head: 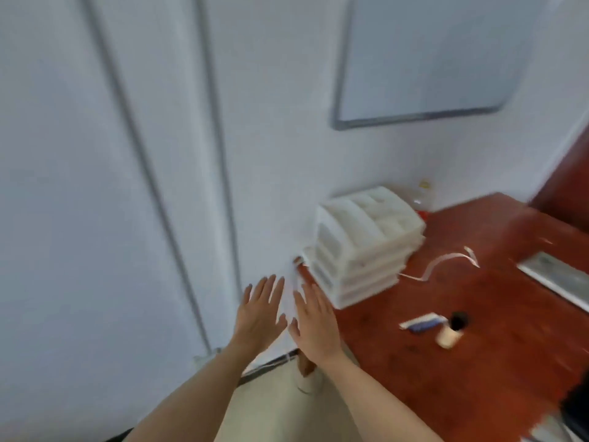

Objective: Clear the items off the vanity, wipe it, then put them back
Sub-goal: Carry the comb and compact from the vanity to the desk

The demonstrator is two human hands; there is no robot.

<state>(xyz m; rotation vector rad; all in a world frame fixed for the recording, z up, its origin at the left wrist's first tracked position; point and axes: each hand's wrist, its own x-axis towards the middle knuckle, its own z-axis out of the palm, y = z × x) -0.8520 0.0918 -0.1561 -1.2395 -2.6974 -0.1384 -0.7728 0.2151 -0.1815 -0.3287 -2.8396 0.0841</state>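
The vanity is a red-brown wooden top (pixel 497 371) at the right. A white plastic organiser with several drawers (pixel 366 244) stands at its back left corner against the wall. My left hand (pixel 259 311) and my right hand (pixel 314 323) are both raised, flat, with fingers spread, and hold nothing. They hover side by side just left of the organiser, my right hand over the vanity's left edge. A small white tube with a blue part (pixel 422 323) and a small beige bottle with a dark cap (pixel 452 330) lie on the top. The frame is blurred.
A thin white strip (pixel 443 263) curls on the wood behind the tube. A bottle with a yellow top (pixel 422 196) stands behind the organiser. A mirror (pixel 433 55) hangs on the white wall. A grey flat object (pixel 557 279) lies at the right edge. White door panels fill the left.
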